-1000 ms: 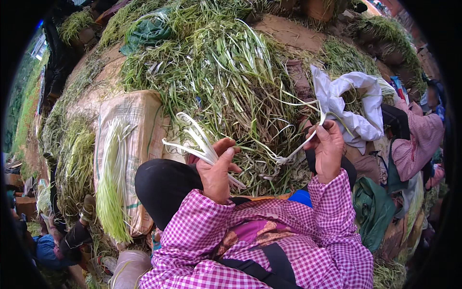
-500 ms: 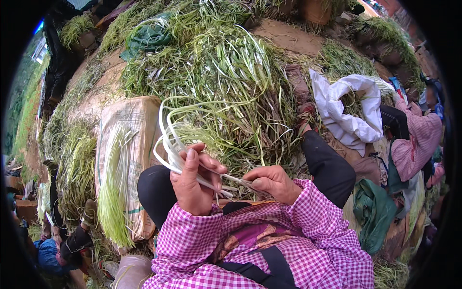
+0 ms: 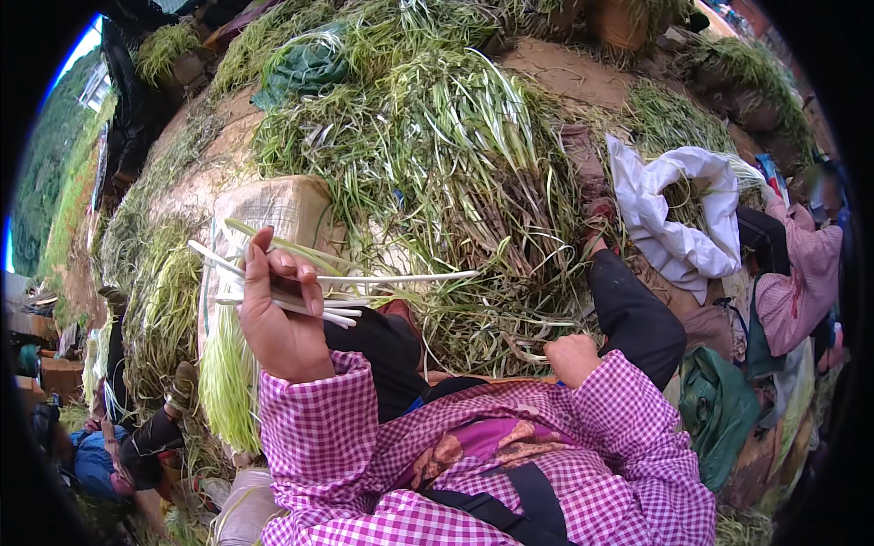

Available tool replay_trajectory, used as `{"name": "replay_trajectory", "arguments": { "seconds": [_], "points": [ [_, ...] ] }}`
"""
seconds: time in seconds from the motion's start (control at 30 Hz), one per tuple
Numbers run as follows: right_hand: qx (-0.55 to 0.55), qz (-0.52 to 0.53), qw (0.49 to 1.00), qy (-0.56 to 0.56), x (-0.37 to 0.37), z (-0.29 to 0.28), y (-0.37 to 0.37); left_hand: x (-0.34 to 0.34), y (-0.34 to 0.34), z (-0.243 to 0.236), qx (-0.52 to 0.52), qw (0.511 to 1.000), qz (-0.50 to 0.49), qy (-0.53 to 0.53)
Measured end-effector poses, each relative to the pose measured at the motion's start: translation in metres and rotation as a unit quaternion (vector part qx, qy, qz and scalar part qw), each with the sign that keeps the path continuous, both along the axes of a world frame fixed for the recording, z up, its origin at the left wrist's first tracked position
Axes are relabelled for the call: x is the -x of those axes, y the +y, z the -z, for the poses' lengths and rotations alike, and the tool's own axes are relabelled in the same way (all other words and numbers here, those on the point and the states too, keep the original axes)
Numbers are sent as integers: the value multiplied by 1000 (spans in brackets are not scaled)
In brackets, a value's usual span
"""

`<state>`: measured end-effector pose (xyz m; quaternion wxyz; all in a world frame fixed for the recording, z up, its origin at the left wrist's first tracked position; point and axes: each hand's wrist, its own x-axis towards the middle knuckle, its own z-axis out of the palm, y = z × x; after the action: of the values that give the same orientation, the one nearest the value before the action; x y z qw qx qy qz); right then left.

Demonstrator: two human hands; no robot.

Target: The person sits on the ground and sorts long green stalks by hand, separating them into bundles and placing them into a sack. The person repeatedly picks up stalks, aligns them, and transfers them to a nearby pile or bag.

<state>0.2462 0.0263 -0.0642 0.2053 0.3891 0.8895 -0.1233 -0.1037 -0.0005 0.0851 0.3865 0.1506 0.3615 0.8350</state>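
Observation:
My left hand (image 3: 280, 328) is raised in front of the pale woven sack, its fingers closed around several thin white stalks (image 3: 391, 278) like scallions or chives. Their white ends stick out to the right and left of my fingers. My right hand (image 3: 574, 358) is low by my right knee, closed like a fist, its fingertips hidden. Beside it lies a curled plant scrap (image 3: 523, 351); whether it is held is unclear. Beyond my hands spreads a big heap of green stalks and leaves (image 3: 455, 173). A bundle of cleaned pale stalks (image 3: 226, 387) lies on the woven sack (image 3: 291, 198).
An open white bag (image 3: 628, 205) stands at the right, past my knee. Nearer is a crumpled green sack (image 3: 716, 414). A dark green bag (image 3: 305, 71) sits in the far greens. Other people sit at the right (image 3: 797, 282) and lower left (image 3: 91, 464).
My hands have parted: the left moved left and up with the stalks, the right went toward my right knee and no longer pinches them. The view shifted slightly.

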Motion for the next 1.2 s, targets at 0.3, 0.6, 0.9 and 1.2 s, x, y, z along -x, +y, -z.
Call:
{"name": "replay_trajectory", "arguments": {
  "seconds": [0.3,0.6,0.9,1.2],
  "points": [
    [108,193,831,511,27,-58,18,-39,12,17,60,995,72,-44],
    [328,356,646,590,61,-74,-12,-105,0,58,170,956,206,-126],
    [361,210,784,460,49,-77,-19,-99,5,74,168,963,173,-119],
    [355,302,690,554,51,-68,-24,-139,-27,92,170,934,309,-64]
  ]
}}
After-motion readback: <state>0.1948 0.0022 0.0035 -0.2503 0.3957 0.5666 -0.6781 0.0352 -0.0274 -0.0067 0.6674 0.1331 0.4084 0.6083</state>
